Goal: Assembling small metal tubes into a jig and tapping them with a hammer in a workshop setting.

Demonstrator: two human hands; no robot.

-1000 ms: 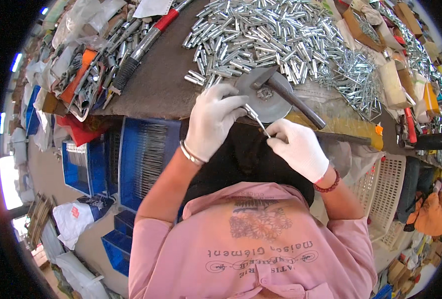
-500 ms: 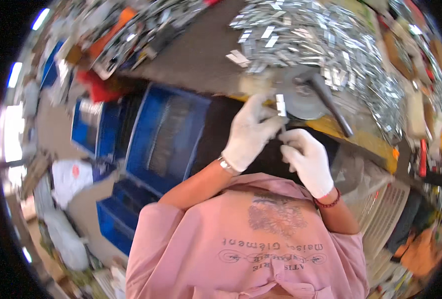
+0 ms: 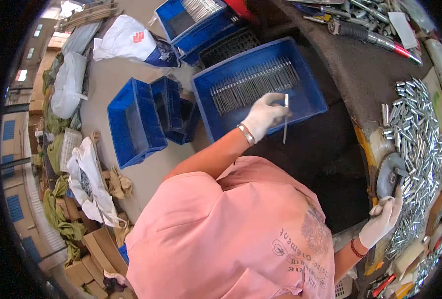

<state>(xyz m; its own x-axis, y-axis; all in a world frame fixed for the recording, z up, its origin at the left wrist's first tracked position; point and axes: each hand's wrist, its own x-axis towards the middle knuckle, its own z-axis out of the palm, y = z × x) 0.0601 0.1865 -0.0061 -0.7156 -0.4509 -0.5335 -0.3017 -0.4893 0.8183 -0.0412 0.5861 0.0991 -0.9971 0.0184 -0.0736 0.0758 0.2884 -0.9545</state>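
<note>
**Thin metal rod held over the blue tray**

The person in the pink shirt leans over from above. The left hand (image 3: 263, 115), gloved in white, pinches a thin metal rod (image 3: 285, 118) between its fingertips, the rod hanging nearly upright just above the near right corner of a blue tray (image 3: 310, 74). Inside that tray lies a neat row of similar rods (image 3: 253, 82), side by side. The right hand (image 3: 383, 224), also gloved, is far off to the right at the edge of the dark counter (image 3: 360, 70), curled around a handle beside a round metal disc (image 3: 389, 174); I cannot tell quite what tool it belongs to. A heap of short silvery metal pieces (image 3: 418, 129) covers the counter beyond it.

To my eye the step in hand is setting a finished rod down with the others. That would call for lowering it flat, lined up with the row, then opening the fingers. More blue crates (image 3: 136, 119) stand on the floor to the left.
</note>
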